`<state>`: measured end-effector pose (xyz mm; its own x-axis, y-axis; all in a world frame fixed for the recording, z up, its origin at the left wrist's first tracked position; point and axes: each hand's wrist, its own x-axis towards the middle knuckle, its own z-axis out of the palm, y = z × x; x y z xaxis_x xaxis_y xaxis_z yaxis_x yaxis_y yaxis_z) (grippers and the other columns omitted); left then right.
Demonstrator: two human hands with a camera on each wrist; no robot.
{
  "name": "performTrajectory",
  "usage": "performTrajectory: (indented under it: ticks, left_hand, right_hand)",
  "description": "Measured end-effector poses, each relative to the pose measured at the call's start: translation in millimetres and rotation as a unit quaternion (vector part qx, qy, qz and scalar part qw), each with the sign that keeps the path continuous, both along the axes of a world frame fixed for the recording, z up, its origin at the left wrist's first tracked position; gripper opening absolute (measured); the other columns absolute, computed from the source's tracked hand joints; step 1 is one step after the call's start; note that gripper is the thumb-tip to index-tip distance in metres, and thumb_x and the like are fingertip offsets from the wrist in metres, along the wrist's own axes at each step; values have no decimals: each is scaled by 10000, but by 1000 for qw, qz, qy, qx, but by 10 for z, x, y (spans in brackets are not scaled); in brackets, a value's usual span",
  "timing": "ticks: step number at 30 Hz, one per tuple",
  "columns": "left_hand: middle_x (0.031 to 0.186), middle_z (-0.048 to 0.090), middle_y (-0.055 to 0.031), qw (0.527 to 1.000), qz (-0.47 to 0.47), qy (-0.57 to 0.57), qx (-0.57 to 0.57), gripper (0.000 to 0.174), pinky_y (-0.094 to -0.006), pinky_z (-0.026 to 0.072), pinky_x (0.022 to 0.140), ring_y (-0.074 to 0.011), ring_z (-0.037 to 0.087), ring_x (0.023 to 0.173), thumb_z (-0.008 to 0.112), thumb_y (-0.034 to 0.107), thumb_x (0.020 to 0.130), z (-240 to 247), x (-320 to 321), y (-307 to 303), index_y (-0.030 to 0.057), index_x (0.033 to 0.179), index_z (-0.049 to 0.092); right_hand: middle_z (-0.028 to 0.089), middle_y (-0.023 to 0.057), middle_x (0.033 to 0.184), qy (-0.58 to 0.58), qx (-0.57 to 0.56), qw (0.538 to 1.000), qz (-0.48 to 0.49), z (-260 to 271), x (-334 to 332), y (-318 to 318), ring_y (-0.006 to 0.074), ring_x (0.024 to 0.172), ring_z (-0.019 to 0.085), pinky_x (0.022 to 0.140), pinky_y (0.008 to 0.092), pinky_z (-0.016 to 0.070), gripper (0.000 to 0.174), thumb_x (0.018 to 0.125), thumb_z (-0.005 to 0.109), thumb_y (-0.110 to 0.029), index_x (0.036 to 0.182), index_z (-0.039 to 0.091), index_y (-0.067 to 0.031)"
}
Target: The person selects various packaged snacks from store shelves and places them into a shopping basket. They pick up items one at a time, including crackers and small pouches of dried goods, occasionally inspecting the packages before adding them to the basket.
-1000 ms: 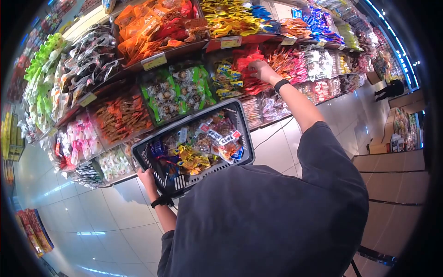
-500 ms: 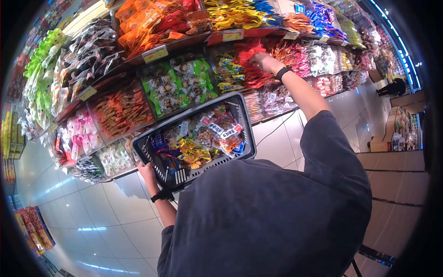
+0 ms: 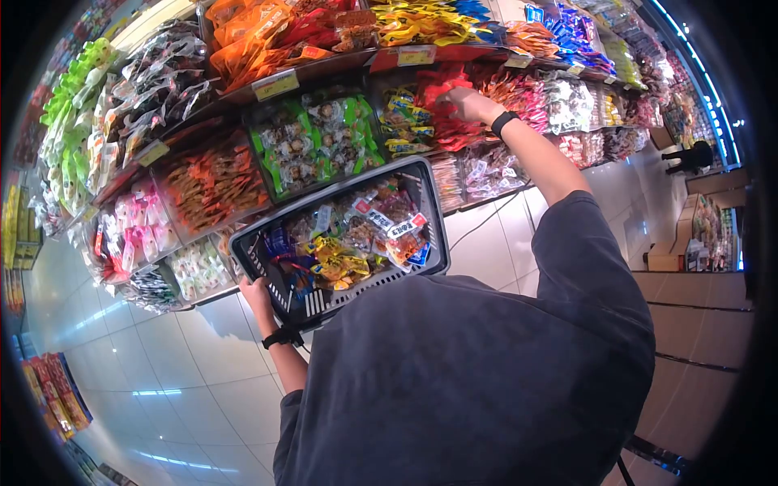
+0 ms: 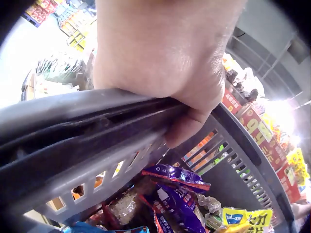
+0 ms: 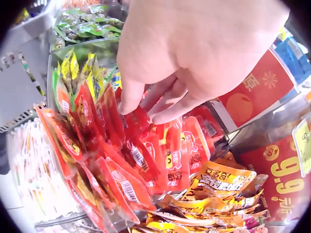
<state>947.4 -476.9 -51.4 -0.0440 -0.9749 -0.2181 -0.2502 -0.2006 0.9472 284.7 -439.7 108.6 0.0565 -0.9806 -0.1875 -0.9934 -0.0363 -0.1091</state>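
Observation:
In the head view, my left hand grips the short end of a black shopping basket. The left wrist view shows the thumb hooked over the inside of the basket rim. Purple packets and a yellow one lie inside. My right hand reaches into a shelf bin of red snack packets. In the right wrist view, the thumb and fingers of this hand pinch the top of one red packet, among others standing in rows.
Orange packets and yellow-green ones flank the red bin. Green-edged packets fill a bin behind the basket. Price cards line the shelf edge above. Tiled floor lies to the left, with cartons at the right.
The right hand stays at the red packets, shifting slightly as its fingers work among their tops. The left hand keeps its grip on the basket, which barely moves.

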Motion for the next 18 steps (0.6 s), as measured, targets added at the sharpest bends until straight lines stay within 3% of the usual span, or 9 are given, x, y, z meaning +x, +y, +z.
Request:
performTrajectory:
  ticks: [8, 11, 18]
  left_hand:
    - [724, 646, -44, 1000, 1, 15, 5, 208, -276, 446, 619, -148, 562, 637, 552, 19, 629, -42, -7, -16, -38, 802, 653]
    - [689, 605, -33, 1000, 14, 3, 0, 167, -292, 425, 582, -155, 526, 600, 546, 30, 632, -48, -19, -8, -28, 769, 622]
    - [683, 605, -34, 1000, 5, 1, 7, 155, -288, 422, 583, -155, 528, 602, 557, 31, 630, -58, 4, -17, -27, 758, 622]
  right_hand:
    - [658, 182, 1046, -17, -36, 999, 7, -45, -67, 117, 373, 1000, 605, 869, 448, 483, 441, 739, 744, -66, 1165, 632, -95]
    - [646, 183, 1099, -35, -8, 999, -37, -72, -117, 116, 363, 1061, 584, 914, 421, 471, 445, 742, 703, -39, 1178, 632, -86]
    - [655, 182, 1051, -2, -51, 999, 13, -91, -143, 132, 373, 1019, 598, 883, 441, 481, 438, 745, 620, 44, 1161, 643, -94]
